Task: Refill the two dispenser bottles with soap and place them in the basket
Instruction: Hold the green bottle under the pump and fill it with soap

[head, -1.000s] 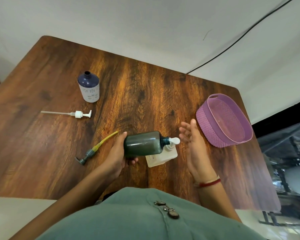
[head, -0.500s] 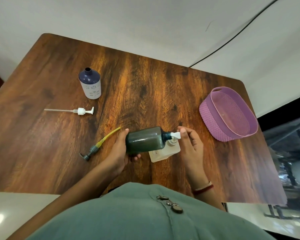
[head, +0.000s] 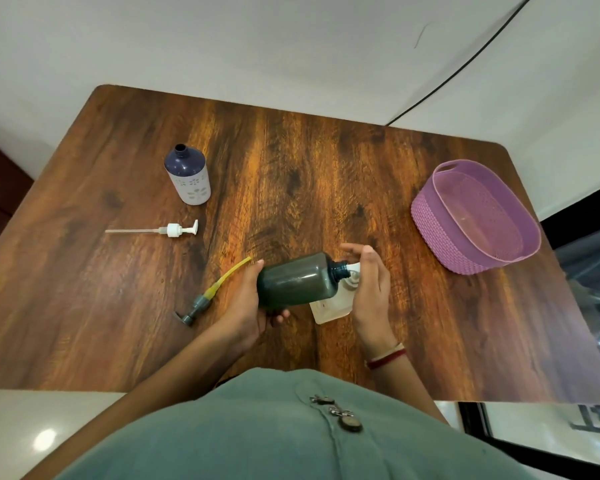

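Observation:
My left hand [head: 241, 308] grips a dark green dispenser bottle [head: 297, 282], tipped on its side with the open neck pointing right. My right hand [head: 371, 289] curls its fingers round a white cap [head: 353, 268] right at that neck. Under the neck stands a clear soap container [head: 329, 308], partly hidden. A second dispenser bottle [head: 187, 176], dark blue over white, stands open at the back left. Its white pump [head: 174, 230] lies in front of it. A grey pump with a yellow tube [head: 201, 303] lies by my left hand. The purple basket [head: 430, 220] sits at the right, with nothing in it.
All of this rests on a brown wooden table [head: 326, 168] against a white wall. A black cable [head: 465, 64] runs along the wall behind. The table's right edge lies just past the basket.
My right hand moved in from an open pose beside the bottle and closed its fingers on the white cap at the neck. The left hand kept the dark bottle tipped.

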`<state>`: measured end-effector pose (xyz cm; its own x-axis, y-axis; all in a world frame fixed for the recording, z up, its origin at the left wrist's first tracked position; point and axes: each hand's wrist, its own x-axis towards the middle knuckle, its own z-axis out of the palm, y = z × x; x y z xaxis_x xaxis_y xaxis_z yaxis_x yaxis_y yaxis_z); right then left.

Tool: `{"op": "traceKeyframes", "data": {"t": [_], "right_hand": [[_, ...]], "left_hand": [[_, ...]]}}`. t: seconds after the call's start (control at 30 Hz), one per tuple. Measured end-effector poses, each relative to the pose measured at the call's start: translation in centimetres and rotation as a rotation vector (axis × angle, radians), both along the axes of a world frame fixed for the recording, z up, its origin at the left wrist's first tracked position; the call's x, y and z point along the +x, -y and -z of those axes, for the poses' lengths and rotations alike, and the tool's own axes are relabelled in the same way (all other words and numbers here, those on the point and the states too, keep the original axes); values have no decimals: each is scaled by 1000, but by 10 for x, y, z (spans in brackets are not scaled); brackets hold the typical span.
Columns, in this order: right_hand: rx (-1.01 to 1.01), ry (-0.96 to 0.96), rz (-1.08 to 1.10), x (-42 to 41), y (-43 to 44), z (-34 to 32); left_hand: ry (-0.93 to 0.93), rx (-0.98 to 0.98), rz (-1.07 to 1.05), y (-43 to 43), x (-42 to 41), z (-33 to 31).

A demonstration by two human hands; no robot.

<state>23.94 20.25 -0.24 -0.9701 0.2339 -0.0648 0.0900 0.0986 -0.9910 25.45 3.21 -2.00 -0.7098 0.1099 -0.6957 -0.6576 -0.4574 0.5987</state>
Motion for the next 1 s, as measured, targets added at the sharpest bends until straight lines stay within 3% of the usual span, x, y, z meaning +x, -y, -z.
{"op": "traceKeyframes", "data": {"t": [0.37,0.57,0.87,1.0], "right_hand": [[18,-6,-33,3,0,-2],[-22,125,-116,1,-9,-2],[-15,164,-199,0,-15,-6],[-84,240,-149,1,-18,-7]], "left_hand": [[-17,-29,13,-4,-4,0],[-27,-7,20,-9,-6,0],[-30,-22,-11,-7,-3,3],[-37,3,-22,-11,-2,6]]}}
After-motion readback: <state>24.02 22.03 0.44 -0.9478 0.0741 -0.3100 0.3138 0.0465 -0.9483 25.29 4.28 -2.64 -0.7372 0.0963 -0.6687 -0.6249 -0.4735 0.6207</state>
